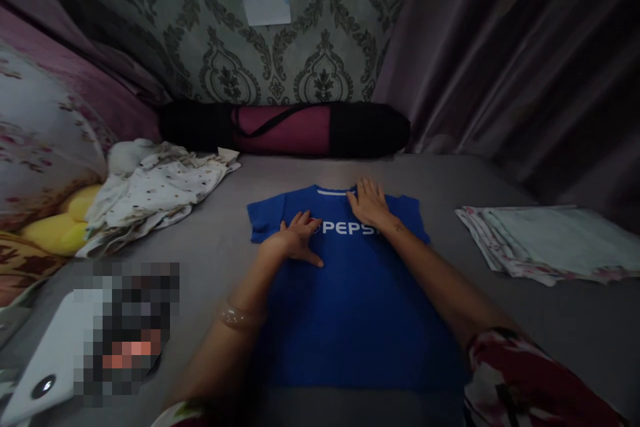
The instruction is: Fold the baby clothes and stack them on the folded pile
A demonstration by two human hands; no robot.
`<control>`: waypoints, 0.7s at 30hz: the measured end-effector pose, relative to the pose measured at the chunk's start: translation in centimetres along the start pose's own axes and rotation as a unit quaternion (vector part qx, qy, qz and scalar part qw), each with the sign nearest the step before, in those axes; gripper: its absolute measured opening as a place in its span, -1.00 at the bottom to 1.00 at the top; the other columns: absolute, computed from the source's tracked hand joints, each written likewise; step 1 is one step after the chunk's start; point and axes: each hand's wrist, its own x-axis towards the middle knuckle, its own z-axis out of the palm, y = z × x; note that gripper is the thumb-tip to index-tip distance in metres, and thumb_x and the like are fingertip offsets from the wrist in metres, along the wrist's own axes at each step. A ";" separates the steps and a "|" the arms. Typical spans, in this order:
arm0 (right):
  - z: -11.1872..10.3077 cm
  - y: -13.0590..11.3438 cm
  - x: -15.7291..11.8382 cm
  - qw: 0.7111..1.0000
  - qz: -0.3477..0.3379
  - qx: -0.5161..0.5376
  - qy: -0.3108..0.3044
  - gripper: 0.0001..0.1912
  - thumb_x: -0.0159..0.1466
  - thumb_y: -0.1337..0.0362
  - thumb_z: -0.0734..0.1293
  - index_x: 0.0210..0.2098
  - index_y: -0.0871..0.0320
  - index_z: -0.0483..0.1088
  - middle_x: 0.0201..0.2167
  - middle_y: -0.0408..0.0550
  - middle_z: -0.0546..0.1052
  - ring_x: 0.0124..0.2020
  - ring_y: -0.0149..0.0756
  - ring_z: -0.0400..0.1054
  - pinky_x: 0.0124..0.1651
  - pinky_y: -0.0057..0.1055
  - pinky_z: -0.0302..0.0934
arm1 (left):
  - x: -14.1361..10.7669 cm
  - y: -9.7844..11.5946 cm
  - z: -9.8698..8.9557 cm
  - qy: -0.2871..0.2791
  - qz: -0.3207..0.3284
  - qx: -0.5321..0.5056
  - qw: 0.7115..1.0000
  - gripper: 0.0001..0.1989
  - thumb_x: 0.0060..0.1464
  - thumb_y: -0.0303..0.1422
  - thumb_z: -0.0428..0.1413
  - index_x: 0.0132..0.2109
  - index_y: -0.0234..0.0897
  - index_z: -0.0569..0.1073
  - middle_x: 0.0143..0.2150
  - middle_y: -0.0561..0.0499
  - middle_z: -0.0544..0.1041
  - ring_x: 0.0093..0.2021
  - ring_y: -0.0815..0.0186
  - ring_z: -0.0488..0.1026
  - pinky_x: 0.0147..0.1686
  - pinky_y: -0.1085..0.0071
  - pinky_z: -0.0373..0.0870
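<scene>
1. Grey sheeting (223, 240) spreads beneath your work, and the blue T-shirt (345, 307) lies flat in the middle of it, directly before you.
2. Your left hand (299, 237) rests on the shirt's chest, fingers spread and grasping nothing, covering most of the round emblem beside the white lettering (345, 228).
3. Your right hand (369, 204) lies flat by the collar (334, 192), fingers extended and unclenched; its wrist hides the end of the lettering.
4. Your forearms cross parts of the shirt's sides, and a bangle (235, 315) circles your left wrist.
5. To your left you have a crumpled spotted cloth (160, 187), with a yellow plush (60, 230) beside it; nearer you is a white object (57, 354), partly pixelated.
6. To your right, well apart from the shirt, sits a stack of folded cloths (560, 240).
7. Beyond the collar, a black-and-pink rolled bag (285, 128) lies crosswise against the patterned wall (320, 40), with mauve curtains (500, 47) on your right.
8. Your shirt's collar points away from you, its hem towards you; its long axis runs straight out from your body, and the lettering reads upright to you.
</scene>
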 end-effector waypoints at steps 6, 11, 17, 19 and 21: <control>1.3 -0.5 -0.2 0.999 -0.008 -0.013 -0.029 -0.20 0.38 -0.05 -0.14 0.38 0.47 -0.16 0.42 0.19 -0.14 0.42 -0.09 -0.35 0.39 -0.19 -0.42 | 0.1 -0.2 0.2 0.016 0.015 -0.008 1.000 0.16 -0.30 0.06 0.31 0.38 -0.15 -0.03 0.44 -0.33 -0.27 0.41 -0.24 -0.34 0.22 -0.34 -0.21; 0.8 -1.8 0.4 0.999 -0.009 -0.013 -0.035 -0.20 0.38 -0.05 -0.15 0.37 0.46 -0.13 0.41 0.21 -0.11 0.42 -0.06 -0.31 0.38 -0.14 -0.42 | -0.2 0.1 -0.1 0.016 0.013 -0.006 1.000 0.16 -0.29 0.03 0.33 0.38 -0.17 -0.03 0.44 -0.34 -0.27 0.41 -0.24 -0.33 0.21 -0.35 -0.19; 1.9 -3.3 0.6 0.999 -0.029 -0.016 -0.026 -0.20 0.38 -0.04 -0.12 0.36 0.50 -0.12 0.41 0.24 -0.11 0.42 -0.05 -0.32 0.39 -0.17 -0.42 | -0.3 0.3 -0.3 0.004 0.014 0.005 1.000 0.17 -0.28 -0.01 0.34 0.39 -0.22 -0.05 0.44 -0.34 -0.30 0.41 -0.20 -0.35 0.22 -0.34 -0.22; 2.0 -3.7 0.6 0.999 -0.025 -0.014 -0.026 -0.19 0.37 -0.04 -0.11 0.36 0.51 -0.12 0.40 0.25 -0.11 0.41 -0.04 -0.31 0.38 -0.15 -0.40 | -0.3 0.3 -0.4 0.000 0.014 0.009 1.000 0.17 -0.29 -0.02 0.35 0.39 -0.20 -0.04 0.44 -0.34 -0.30 0.42 -0.19 -0.36 0.22 -0.34 -0.21; 1.9 -4.4 0.5 0.999 -0.043 -0.014 -0.016 -0.21 0.38 -0.03 -0.11 0.37 0.47 -0.11 0.41 0.22 -0.11 0.42 -0.06 -0.31 0.38 -0.15 -0.41 | -0.4 0.3 -0.5 -0.002 0.014 0.009 1.000 0.17 -0.30 -0.03 0.36 0.39 -0.18 -0.04 0.44 -0.33 -0.29 0.42 -0.18 -0.36 0.22 -0.34 -0.21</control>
